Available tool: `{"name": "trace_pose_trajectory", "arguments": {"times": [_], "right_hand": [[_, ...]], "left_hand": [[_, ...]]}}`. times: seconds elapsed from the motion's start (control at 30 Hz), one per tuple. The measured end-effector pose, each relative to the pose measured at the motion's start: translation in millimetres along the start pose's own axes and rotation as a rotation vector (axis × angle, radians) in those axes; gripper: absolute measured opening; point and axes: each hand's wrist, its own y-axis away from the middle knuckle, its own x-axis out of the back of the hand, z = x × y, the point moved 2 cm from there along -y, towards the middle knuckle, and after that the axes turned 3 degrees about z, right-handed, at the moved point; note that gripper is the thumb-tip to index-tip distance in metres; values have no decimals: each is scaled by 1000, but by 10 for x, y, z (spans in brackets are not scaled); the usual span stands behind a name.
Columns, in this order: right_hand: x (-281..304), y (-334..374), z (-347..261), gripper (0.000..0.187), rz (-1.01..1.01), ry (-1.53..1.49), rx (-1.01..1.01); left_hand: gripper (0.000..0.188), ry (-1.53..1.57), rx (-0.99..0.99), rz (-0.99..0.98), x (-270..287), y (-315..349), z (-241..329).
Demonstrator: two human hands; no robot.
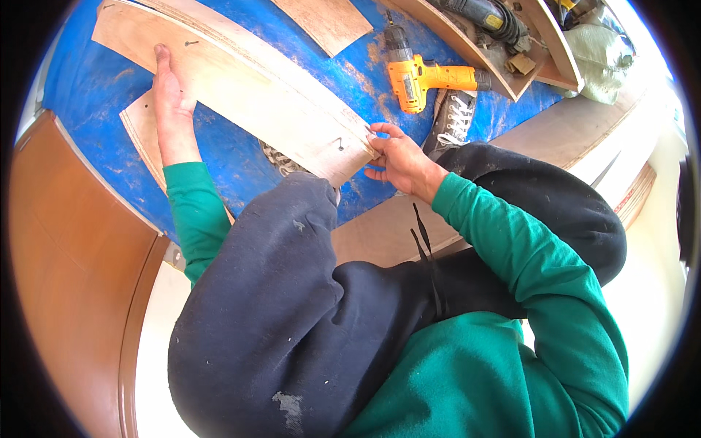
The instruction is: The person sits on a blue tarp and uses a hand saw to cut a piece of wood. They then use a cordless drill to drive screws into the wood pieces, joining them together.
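Blue, scuffed work surface (241,157) spreads under everything, w/ worn patches showing pale through the paint. You're sitting on it, knees up, dark trousers and green sleeves filling the lower half of the view.

Your left hand (170,91) lies flat, fingers straight, palm down on the curved plywood strip (255,95), near its far left end. No grasp there, just pressing on top. A small screw (191,44) sits in the wood just beside your fingertips.

Your right hand (398,157) is at the strip's near right end, fingers curled and pinched at the cut edge, thumb side touching the wood. Whether you hold something tiny btw the fingers, can't tell. A second screw (339,144) stands in the strip just left of that hand.

Strip itself runs diagonally from upper left down to centre, lying flat on the blue surface, its lower end close to your left knee. Another plywood piece (142,128) lies under/behind your left forearm, partly hidden.

Yellow cordless drill (423,77) lies on its side above your right hand, apart from it, chuck pointing up-left. Your sneaker w/ white laces (453,120) sits just below the drill. Top right: curved wooden tray (467,55) w/ another power tool in it. Left side: brown curved panel (73,270) borders the blue surface.
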Motion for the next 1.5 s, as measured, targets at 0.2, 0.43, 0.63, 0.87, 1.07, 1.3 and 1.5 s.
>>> {"name": "trace_pose_trajectory", "arguments": {"times": [0.2,0.43,0.63,0.87,1.07,1.3,1.5], "right_hand": [[85,-38,37,26,-126,-125,-9],[243,-40,70,36,-254,-107,83],[230,29,37,45,-282,-188,134],[191,43,246,73,-192,-98,348],[102,-30,305,73,-117,-122,415],[177,8,281,75,-111,-7,382],[182,69,201,74,-107,22,389]], "left_hand": [[80,-34,-65,-42,-96,28,-6],[81,-188,-160,24,-280,199,-39],[80,-226,-71,64,-393,313,-18],[74,-205,-88,5,-372,194,-18],[108,-225,-183,67,-42,-254,491],[127,-922,-641,441,61,-1406,1878],[86,-1279,-462,-141,-17,-2559,2253]]}}
